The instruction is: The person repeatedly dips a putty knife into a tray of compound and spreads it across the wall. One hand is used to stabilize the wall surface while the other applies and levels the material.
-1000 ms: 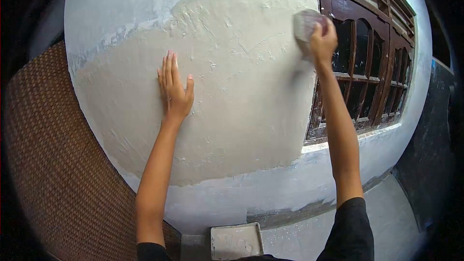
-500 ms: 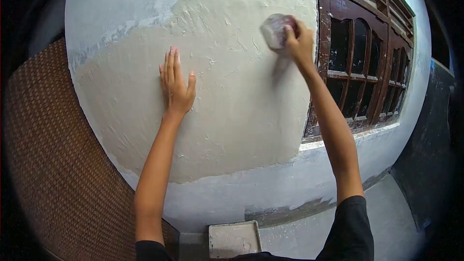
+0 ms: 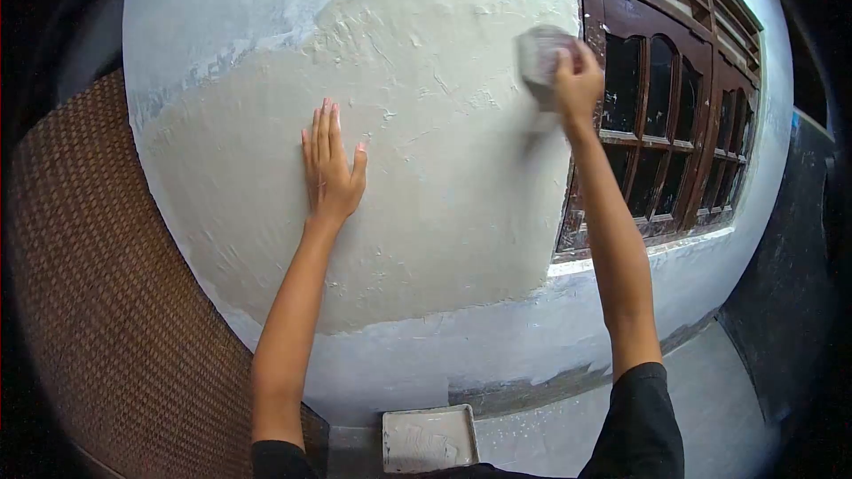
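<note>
On the pale wall (image 3: 213, 9), left of a dark wooden window (image 3: 657, 115), a broad beige coating (image 3: 444, 186) spreads with an irregular upper margin and scattered small ridges. The right hand (image 3: 579, 80) grips a flat grey tool (image 3: 541, 49) at its right edge, thumb and fingers closed upon it; the tool (blurred, so its exact outline cannot be told) stands over the upper right of the coating, near the window frame, above a soft shadow. The left hand (image 3: 331, 168) holds nothing: its fingers point upward, close together, the thumb is spread wide, and the palm faces the left-central part of the coating; whether it presses there cannot be told. Below, a shallow tray (image 3: 471, 426) with pale smears rests on the grey floor (image 3: 550, 435). A brown woven panel (image 3: 106, 284) borders the wall at left.
</note>
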The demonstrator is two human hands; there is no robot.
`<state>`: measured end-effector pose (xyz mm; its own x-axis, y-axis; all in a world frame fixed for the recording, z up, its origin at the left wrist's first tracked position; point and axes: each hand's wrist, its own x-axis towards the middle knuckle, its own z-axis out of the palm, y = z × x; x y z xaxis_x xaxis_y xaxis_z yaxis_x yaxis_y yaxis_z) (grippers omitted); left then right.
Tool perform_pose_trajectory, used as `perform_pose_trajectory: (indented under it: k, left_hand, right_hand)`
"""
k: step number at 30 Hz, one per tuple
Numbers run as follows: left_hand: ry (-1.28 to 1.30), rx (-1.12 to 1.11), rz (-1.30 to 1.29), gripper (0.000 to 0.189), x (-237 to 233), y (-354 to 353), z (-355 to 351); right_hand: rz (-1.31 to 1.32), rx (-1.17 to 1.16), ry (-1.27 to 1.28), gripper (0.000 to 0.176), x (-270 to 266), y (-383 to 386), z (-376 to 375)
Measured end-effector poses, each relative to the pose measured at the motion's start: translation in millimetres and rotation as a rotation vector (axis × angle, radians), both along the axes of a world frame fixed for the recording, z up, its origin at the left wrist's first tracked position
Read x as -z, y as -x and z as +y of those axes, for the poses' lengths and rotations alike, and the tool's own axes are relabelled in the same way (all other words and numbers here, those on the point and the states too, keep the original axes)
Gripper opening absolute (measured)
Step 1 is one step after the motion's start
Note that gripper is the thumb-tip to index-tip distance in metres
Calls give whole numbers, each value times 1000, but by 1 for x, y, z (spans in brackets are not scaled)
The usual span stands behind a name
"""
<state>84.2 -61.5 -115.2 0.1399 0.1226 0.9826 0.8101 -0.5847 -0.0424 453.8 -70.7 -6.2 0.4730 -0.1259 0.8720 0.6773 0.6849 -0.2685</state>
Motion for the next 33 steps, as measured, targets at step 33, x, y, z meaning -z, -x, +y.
perform_pose_trajectory:
  k: [33]
  left_hand:
    - [-43,38,-72,69,6,-28,6]
  right_hand:
    - [112,110,-27,30,20,-41,-14]
